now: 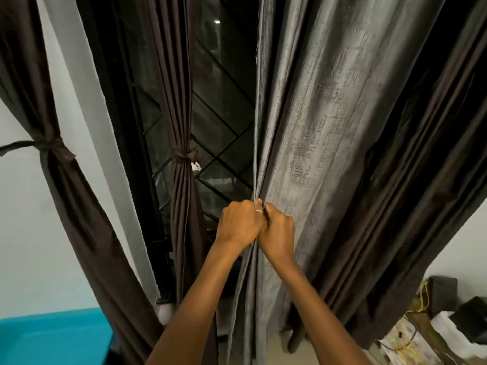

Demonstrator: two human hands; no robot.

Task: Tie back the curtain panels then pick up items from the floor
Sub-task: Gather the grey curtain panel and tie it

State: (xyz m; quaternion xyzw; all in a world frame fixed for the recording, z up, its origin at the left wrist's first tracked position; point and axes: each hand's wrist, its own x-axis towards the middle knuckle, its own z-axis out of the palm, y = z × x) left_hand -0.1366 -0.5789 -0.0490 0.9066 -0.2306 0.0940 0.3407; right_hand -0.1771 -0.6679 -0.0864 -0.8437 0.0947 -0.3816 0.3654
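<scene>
A tall grey curtain panel fills the middle and right of the view. It hangs loose, with its left edge bunched into narrow folds partway down. This appears to be the tie-back step, and this is the panel being worked on: it is being gathered, and no band is around it yet.

Right of the grey panel, and overlapping it, hangs a dark brown panel, also untied. It will probably need gathering too.

Left of the grey panel is a dark window with a diagonal metal grille.

Further left hang two brown panels, both already cinched. One is just beyond the window glass, with a knotted band. The other is well to the left against a white wall, with its own band.

Below and far left of the grey panel sits a teal box. Below and to its right is a heap of papers, yellow string and dark boxes. These may be the items to pick up later.

The left hand and right hand meet at the grey panel's bunched edge, knuckles touching. The fingers of both are curled tight around the gathered cloth. A ring shows where the hands meet.

The next move likely calls for drawing the remaining width into the bunch, then binding it. No spare band is visible, and the wide, heavy spread of cloth to the right is the main obstacle.
</scene>
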